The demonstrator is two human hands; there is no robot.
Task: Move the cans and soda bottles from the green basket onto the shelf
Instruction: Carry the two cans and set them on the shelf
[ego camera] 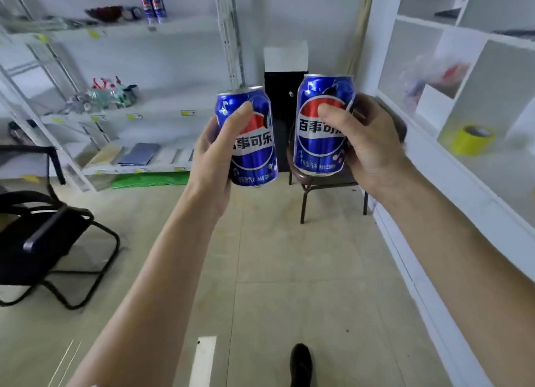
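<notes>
Cans (249, 138) (322, 126) upright, tops up, one gripped in each hand (215, 158) (373, 149).

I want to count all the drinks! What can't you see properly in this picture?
Head view only:
- Green basket: not in view, so what is left is unknown.
- Left-hand can: left hand hides its left side.
- Right-hand can: fingers cover part of the label.
- Two cans on the top shelf: far, blurred.
</notes>
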